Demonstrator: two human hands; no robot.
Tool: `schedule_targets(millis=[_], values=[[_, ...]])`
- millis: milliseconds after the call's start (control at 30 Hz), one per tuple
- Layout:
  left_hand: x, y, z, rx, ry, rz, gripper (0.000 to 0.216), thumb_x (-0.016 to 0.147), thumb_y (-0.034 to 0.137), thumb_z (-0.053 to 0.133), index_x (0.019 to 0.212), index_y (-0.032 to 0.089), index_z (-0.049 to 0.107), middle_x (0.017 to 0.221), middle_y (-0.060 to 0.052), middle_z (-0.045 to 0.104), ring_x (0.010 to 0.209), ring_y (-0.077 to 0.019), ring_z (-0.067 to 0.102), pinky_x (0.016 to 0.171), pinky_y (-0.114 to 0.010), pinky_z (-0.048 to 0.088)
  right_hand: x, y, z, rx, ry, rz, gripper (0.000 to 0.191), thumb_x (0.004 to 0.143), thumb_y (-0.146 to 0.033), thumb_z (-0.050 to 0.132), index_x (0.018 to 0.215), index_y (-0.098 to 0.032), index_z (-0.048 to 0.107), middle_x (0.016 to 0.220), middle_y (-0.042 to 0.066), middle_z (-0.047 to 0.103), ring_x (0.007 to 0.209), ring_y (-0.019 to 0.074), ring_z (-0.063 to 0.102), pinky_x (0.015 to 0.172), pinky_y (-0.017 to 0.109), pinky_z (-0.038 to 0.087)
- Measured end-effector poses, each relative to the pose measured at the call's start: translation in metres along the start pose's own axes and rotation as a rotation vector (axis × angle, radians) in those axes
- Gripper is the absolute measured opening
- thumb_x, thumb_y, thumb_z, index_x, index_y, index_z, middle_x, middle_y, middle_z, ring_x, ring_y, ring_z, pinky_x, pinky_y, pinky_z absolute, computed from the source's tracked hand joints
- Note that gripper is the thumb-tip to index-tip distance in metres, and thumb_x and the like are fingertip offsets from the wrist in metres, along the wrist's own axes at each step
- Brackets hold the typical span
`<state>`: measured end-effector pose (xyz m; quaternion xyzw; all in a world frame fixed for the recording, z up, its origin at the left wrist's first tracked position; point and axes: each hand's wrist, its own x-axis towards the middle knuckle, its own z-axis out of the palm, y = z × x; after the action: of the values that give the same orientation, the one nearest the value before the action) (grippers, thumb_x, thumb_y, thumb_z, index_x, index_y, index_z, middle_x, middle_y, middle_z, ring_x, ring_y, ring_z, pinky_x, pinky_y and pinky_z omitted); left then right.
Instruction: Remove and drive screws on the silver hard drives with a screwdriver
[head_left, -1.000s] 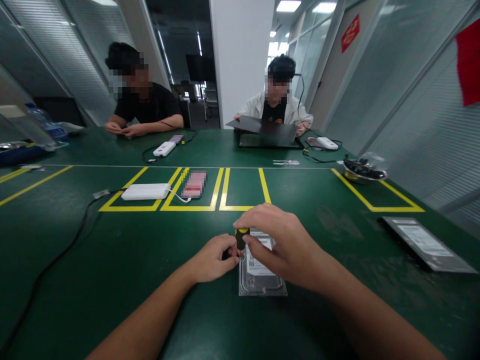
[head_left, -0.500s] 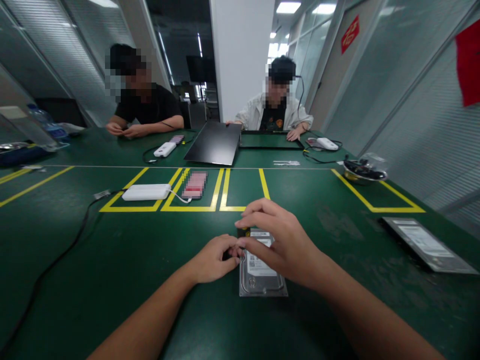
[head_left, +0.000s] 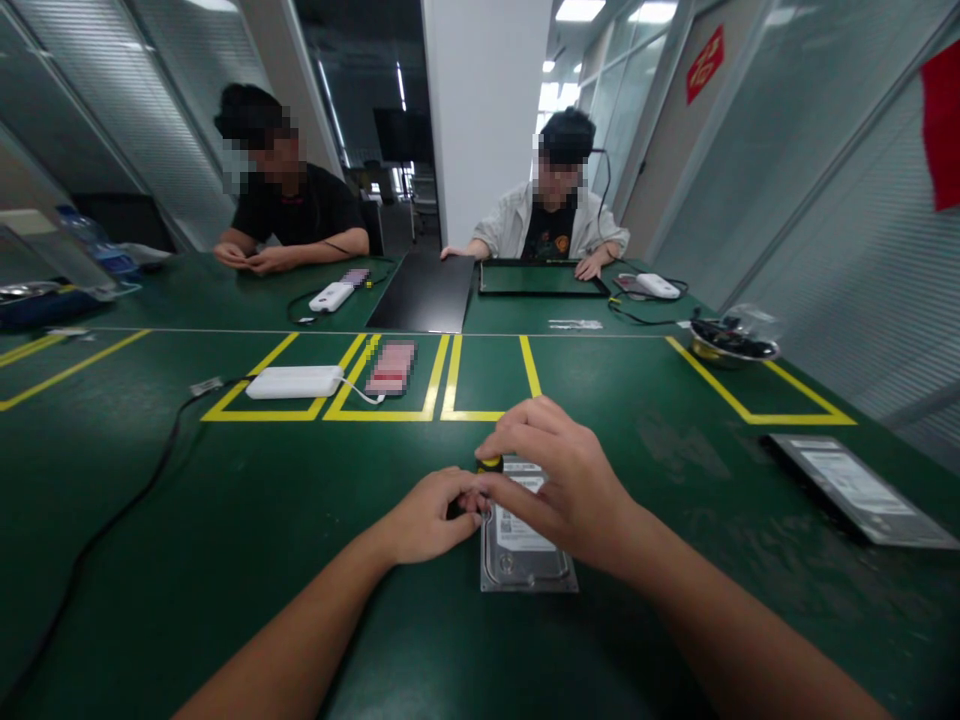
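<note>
A silver hard drive (head_left: 525,575) with a white label lies flat on the green table before me. My right hand (head_left: 559,475) reaches over it from the right, thumb and fingers closed around the black-and-yellow handle of a screwdriver (head_left: 490,465) at the drive's upper left. The screwdriver's lower end is hidden behind fingers. Against the drive's left edge, my left hand (head_left: 431,515) is closed, its fingertips pinched together just below the handle; what they grip cannot be made out.
Another drive (head_left: 855,490) lies at right, near a bowl of dark parts (head_left: 735,340). A white power bank (head_left: 294,382) with a cable and a pixelated phone (head_left: 390,368) lie ahead left. Across the table, two people sit near a dark panel (head_left: 424,292) and a black frame (head_left: 544,292).
Across the table, the dark panel has come down flatter, with a person's hand at its far edge. The screwdriver handle shows more yellow on top. My hands have hardly moved.
</note>
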<state>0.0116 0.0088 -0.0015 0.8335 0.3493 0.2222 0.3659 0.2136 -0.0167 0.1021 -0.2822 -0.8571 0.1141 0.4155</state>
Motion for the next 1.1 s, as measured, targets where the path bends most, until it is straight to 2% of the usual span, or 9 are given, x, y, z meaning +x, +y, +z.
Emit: schedule_targets(millis=[167, 300, 400, 533, 667, 733, 867, 1000, 1100], values=[[0.0005, -0.0022, 0.0003, 0.001, -0.001, -0.003, 0.002, 0.079, 0.017, 0.057, 0.081, 0.016, 0.058, 0.078, 0.000, 0.058, 0.075, -0.0165, 0.052, 0.069, -0.027, 0.041, -0.0002, 0.0010, -0.0002, 0.021, -0.017, -0.015, 0.023, 0.086, -0.011, 0.060, 0.109, -0.011, 0.064, 0.105, 0.006, 0.063, 0.099, 0.0184, 0.054, 0.089, 0.034, 0.042], [0.0007, -0.0040, 0.0015, 0.006, -0.006, 0.004, 0.005, 0.078, 0.014, 0.057, 0.081, 0.017, 0.060, 0.077, 0.001, 0.058, 0.076, -0.0162, 0.053, 0.070, -0.027, 0.040, -0.0009, 0.0029, 0.0010, -0.022, -0.003, 0.035, 0.018, 0.087, -0.024, 0.070, 0.100, -0.012, 0.067, 0.098, 0.007, 0.059, 0.092, 0.0183, 0.053, 0.079, 0.031, 0.043], [0.0004, -0.0046, 0.0020, 0.012, 0.003, 0.005, 0.006, 0.077, 0.014, 0.058, 0.082, 0.017, 0.059, 0.076, 0.002, 0.057, 0.074, -0.0156, 0.052, 0.070, -0.027, 0.040, -0.0007, 0.0033, -0.0001, -0.016, 0.013, 0.002, 0.012, 0.088, -0.016, 0.064, 0.099, -0.011, 0.065, 0.094, 0.005, 0.061, 0.089, 0.0172, 0.054, 0.079, 0.031, 0.043], [0.0001, -0.0040, 0.0014, 0.011, -0.002, 0.002, 0.007, 0.078, 0.015, 0.057, 0.084, 0.017, 0.060, 0.079, 0.001, 0.059, 0.076, -0.0162, 0.053, 0.071, -0.027, 0.040, -0.0006, 0.0037, -0.0009, 0.027, -0.002, -0.020, 0.026, 0.086, -0.009, 0.060, 0.112, -0.011, 0.062, 0.108, 0.006, 0.064, 0.099, 0.0175, 0.056, 0.090, 0.033, 0.043], [0.0002, -0.0031, 0.0006, 0.011, -0.008, 0.001, 0.007, 0.078, 0.014, 0.058, 0.084, 0.017, 0.061, 0.079, 0.001, 0.059, 0.076, -0.0163, 0.054, 0.071, -0.027, 0.041, -0.0005, 0.0055, -0.0004, 0.029, -0.011, 0.039, 0.016, 0.086, -0.019, 0.069, 0.100, -0.012, 0.066, 0.101, 0.007, 0.061, 0.095, 0.0180, 0.056, 0.082, 0.032, 0.045], [0.0003, -0.0028, 0.0005, 0.014, -0.006, -0.002, 0.007, 0.077, 0.014, 0.058, 0.083, 0.017, 0.060, 0.077, 0.001, 0.057, 0.075, -0.0158, 0.053, 0.070, -0.027, 0.041, -0.0004, 0.0059, -0.0005, 0.026, -0.004, 0.028, 0.012, 0.087, -0.016, 0.067, 0.099, -0.013, 0.065, 0.098, 0.005, 0.063, 0.093, 0.0171, 0.056, 0.082, 0.031, 0.045], [0.0004, -0.0023, 0.0006, 0.016, -0.008, -0.007, 0.006, 0.077, 0.015, 0.057, 0.082, 0.017, 0.059, 0.076, 0.002, 0.057, 0.074, -0.0157, 0.053, 0.070, -0.027, 0.041, -0.0007, 0.0047, -0.0004, 0.058, 0.000, -0.026, 0.026, 0.086, -0.008, 0.058, 0.111, -0.013, 0.062, 0.105, 0.005, 0.066, 0.098, 0.0173, 0.057, 0.089, 0.034, 0.045], [0.0004, -0.0024, 0.0005, 0.012, -0.019, -0.003, 0.008, 0.078, 0.014, 0.056, 0.084, 0.017, 0.059, 0.079, 0.001, 0.058, 0.077, -0.0162, 0.053, 0.071, -0.027, 0.042, -0.0002, 0.0032, -0.0006, 0.045, -0.002, 0.024, 0.017, 0.087, -0.018, 0.067, 0.103, -0.014, 0.066, 0.103, 0.007, 0.064, 0.097, 0.0185, 0.057, 0.085, 0.034, 0.046], [0.0004, -0.0030, 0.0006, 0.015, -0.022, 0.000, 0.006, 0.077, 0.014, 0.057, 0.083, 0.017, 0.057, 0.077, 0.002, 0.055, 0.075, -0.0157, 0.052, 0.070, -0.026, 0.041, 0.0007, 0.0024, -0.0024, 0.028, -0.013, 0.033, 0.012, 0.088, -0.016, 0.064, 0.100, -0.015, 0.067, 0.098, 0.005, 0.065, 0.094, 0.0175, 0.057, 0.083, 0.033, 0.046]])
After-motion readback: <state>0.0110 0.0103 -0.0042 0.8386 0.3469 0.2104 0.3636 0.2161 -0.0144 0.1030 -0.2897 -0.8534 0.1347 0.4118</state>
